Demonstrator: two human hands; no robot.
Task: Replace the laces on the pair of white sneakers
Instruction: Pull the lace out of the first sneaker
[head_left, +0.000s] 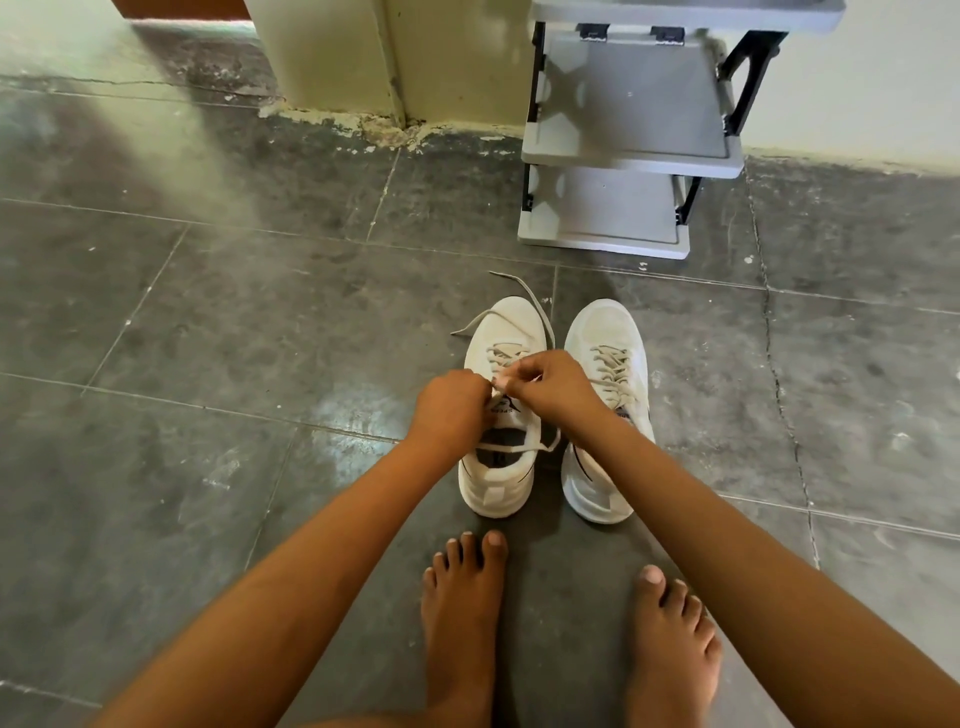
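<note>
Squarely beneath left hand (451, 406) and right hand (551, 387), both pinching lace (536, 307): left-side sneaker (497, 486).

Left sneaker (506, 325) and right sneaker (602, 327) are showing white, with thin black lines running along the sides. Laces (504, 356) are reading off-white, greyish. Tongue label (506, 410) is carrying dark print, possibly black, blurred. Floor (208, 312) is showing mottled dark grey tiles with pale scuffs. Rack (631, 156) is showing grey with a black frame. Wall (322, 52) is looking cream.

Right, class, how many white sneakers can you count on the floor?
2. The left sneaker has its lace loosened; the right sneaker stands beside it, laced. None appears hidden.
</note>
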